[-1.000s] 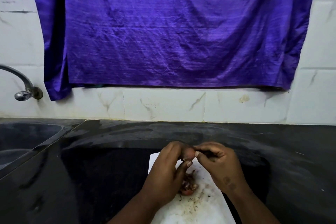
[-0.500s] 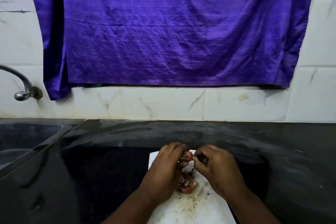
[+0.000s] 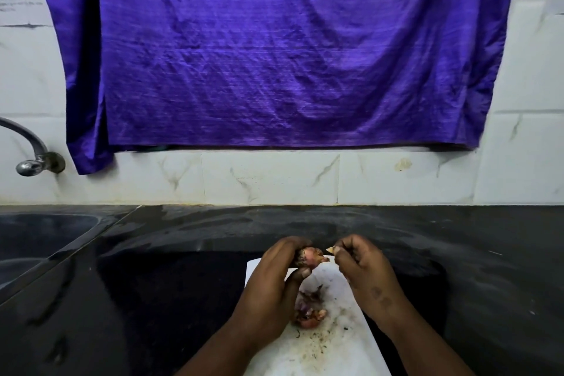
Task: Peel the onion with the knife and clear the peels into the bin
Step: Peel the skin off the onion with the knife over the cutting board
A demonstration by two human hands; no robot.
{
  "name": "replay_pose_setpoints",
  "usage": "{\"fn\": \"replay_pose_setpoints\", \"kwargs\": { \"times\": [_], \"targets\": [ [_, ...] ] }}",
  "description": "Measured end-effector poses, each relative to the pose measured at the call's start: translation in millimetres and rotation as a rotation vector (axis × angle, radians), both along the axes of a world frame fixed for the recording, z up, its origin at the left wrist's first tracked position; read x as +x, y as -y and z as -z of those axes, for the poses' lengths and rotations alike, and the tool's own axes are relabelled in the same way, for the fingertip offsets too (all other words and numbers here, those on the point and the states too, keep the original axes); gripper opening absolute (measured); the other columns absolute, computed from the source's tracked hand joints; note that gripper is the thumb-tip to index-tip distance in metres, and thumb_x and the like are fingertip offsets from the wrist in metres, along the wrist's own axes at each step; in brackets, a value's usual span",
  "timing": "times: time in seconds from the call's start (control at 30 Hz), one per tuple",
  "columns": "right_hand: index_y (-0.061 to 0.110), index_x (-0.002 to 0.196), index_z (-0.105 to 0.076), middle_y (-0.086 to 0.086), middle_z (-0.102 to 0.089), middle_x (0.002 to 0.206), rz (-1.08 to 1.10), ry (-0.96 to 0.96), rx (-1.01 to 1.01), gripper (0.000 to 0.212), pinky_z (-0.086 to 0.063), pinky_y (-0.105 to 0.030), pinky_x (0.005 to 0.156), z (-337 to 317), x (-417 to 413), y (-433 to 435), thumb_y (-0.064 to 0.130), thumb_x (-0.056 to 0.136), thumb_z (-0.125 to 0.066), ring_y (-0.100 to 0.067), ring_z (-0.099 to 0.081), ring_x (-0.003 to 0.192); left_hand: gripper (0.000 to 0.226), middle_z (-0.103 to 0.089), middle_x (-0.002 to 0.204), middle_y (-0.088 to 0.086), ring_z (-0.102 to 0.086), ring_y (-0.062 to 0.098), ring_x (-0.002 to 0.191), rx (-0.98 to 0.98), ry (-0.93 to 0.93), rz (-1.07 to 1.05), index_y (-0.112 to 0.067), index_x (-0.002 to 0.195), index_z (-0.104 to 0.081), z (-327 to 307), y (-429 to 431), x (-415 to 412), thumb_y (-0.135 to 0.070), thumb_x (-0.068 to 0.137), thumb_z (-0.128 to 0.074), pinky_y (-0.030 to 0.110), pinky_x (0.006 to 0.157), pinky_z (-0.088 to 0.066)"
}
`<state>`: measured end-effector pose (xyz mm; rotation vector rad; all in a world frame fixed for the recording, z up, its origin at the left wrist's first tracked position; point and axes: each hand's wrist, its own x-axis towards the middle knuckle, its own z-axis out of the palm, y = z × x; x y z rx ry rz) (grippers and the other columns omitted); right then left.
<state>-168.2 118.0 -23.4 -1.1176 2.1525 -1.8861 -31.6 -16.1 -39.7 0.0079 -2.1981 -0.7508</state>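
Head view: above the white cutting board point(image 3: 335, 345), the left hand point(image 3: 271, 287) grips a small onion point(image 3: 311, 255). Just right of it, the right hand point(image 3: 363, 272) pinches a peel scrap point(image 3: 329, 250). Peels point(image 3: 308, 308) lie on the board.

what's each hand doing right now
Left hand: closed on the onion.
Right hand: fingers pinched on a small peel; no knife visible.

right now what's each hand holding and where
Left hand grips the onion around its body. Right hand pinches a bit of peel at its fingertips; no knife is visible.
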Motion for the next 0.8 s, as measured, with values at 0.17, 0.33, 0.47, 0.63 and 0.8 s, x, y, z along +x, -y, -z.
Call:
{"fn": "replay_pose_setpoints", "kwargs": {
  "times": [0.17,0.33,0.47,0.63,0.8],
  "targets": [
    [0.009,0.087,-0.071,-0.015,-0.071,0.077,-0.113,0.158,-0.116,0.022,-0.051,-0.024,0.056,-3.8,9.6,4.6,-0.011,0.088,-0.062,-0.015,-0.061,0.065,0.039,-0.063,0.127,-0.015,-0.065,0.006,0.118,0.07,-0.055,0.0,-0.021,0.136,-0.058,-4.1,-1.6,2.3,-0.004,0.101,-0.064,0.012,0.095,-0.049],
    [0.008,0.069,-0.074,-0.013,-0.073,0.072,-0.052,0.028,-0.104,0.037,-0.049,-0.018,0.054,-3.2,8.9,1.9,-0.017,0.086,-0.053,-0.009,-0.063,0.057,0.044,-0.056,0.133,-0.026,-0.062,0.001,0.122,0.121,-0.045,-0.004,-0.019,0.137,-0.055,-1.3,0.1,1.3,-0.003,0.098,-0.068,0.014,0.098,-0.05],
    [0.017,0.08,-0.077,-0.012,-0.075,0.072,-0.111,-0.021,-0.087,0.037,-0.05,-0.018,0.057,-4.0,17.0,0.2,-0.007,0.094,-0.053,-0.007,-0.065,0.06,0.04,-0.066,0.121,-0.012,-0.068,0.009,0.113,0.15,-0.061,0.005,-0.02,0.131,-0.057,-2.1,-0.7,0.6,-0.004,0.096,-0.07,0.019,0.095,-0.054],
    [0.024,0.078,-0.078,0.003,-0.079,0.08,-0.083,-0.022,-0.094,0.032,-0.057,-0.021,0.067,-6.8,15.9,1.5,-0.001,0.092,-0.064,-0.008,-0.073,0.075,0.038,-0.061,0.117,-0.013,-0.063,0.012,0.113,0.082,-0.065,-0.027,-0.027,0.122,-0.058,-1.4,0.3,0.2,-0.004,0.095,-0.072,0.02,0.093,-0.053],
    [0.019,0.069,-0.081,-0.001,-0.079,0.071,-0.094,-0.014,-0.07,0.028,-0.059,-0.023,0.067,-8.1,17.1,-1.5,0.002,0.089,-0.069,-0.014,-0.075,0.069,0.045,-0.058,0.117,-0.015,-0.063,0.018,0.107,-0.007,-0.064,-0.067,-0.032,0.108,-0.055,0.8,4.0,-2.3,0.005,0.089,-0.073,0.037,0.088,-0.057]
  ]
}}
